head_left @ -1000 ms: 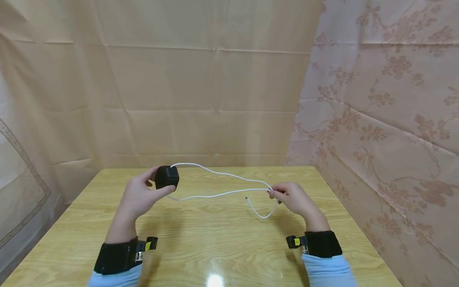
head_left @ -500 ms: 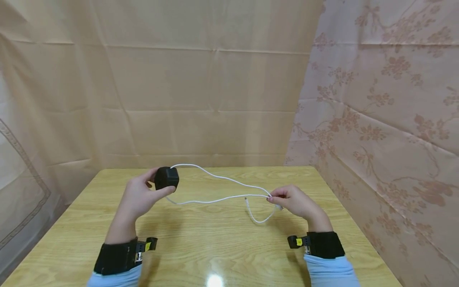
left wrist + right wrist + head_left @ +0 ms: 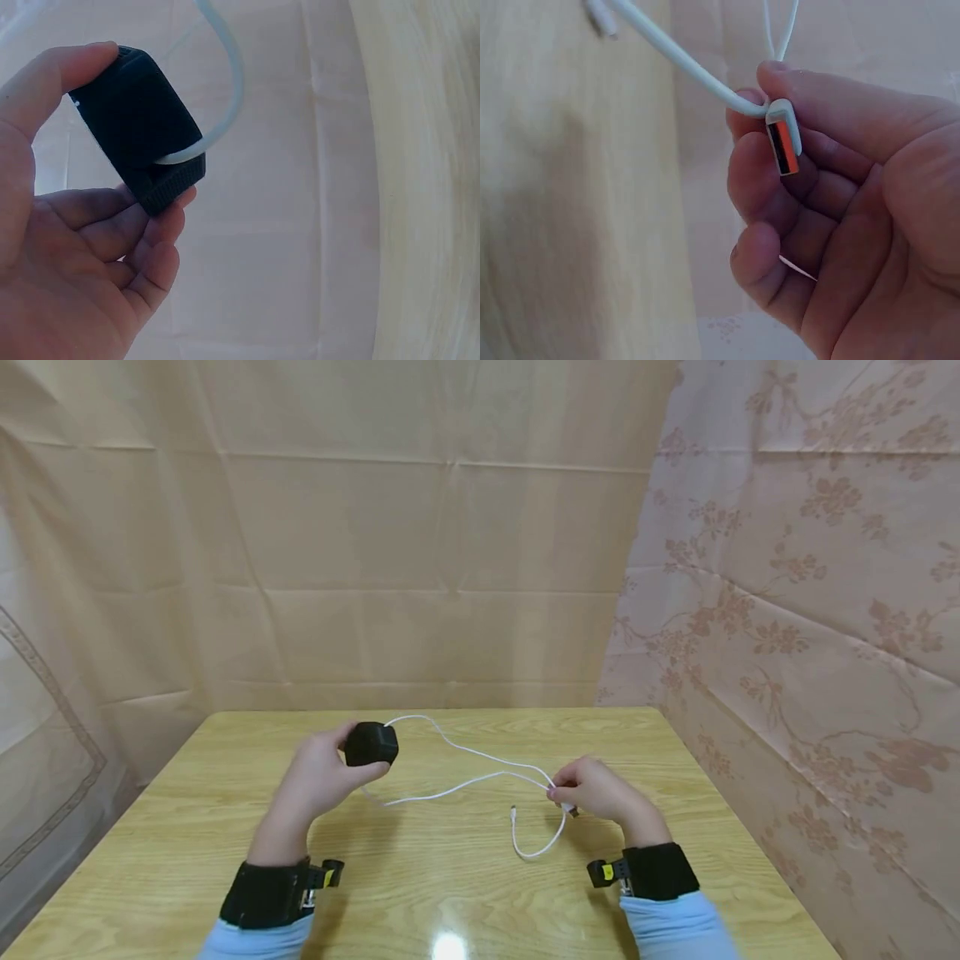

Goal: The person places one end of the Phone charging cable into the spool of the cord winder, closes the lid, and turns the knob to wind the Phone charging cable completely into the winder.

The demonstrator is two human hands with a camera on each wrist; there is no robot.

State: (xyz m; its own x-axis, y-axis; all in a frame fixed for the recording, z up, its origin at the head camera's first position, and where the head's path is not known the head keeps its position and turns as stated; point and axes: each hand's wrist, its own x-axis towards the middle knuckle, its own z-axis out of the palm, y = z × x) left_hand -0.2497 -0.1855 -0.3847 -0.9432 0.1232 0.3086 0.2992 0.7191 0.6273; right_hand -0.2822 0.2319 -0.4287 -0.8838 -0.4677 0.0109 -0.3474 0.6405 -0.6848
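My left hand (image 3: 321, 777) grips a black block with faceted sides (image 3: 372, 744) between thumb and fingers, above the table. In the left wrist view, a white cable comes out of an opening in the black block (image 3: 139, 124). Two strands of this white USB cable (image 3: 480, 752) run across to my right hand (image 3: 600, 793), which pinches them together near the plug. Close up, the USB plug (image 3: 783, 148) shows an orange and black inside, beside the curled fingers. A loose cable end with a small connector (image 3: 513, 814) dangles in a curve left of the right hand.
Both hands are over a light wooden table (image 3: 450, 893). A beige curtain (image 3: 375, 568) hangs behind its far edge, and a flowered cloth (image 3: 787, 652) lines the right side. Each wrist wears a black strap (image 3: 266, 893) with a small camera.
Both hands have come lower. The left hand has shifted right with the black block, the right hand a little left, and the cable between them hangs slacker.
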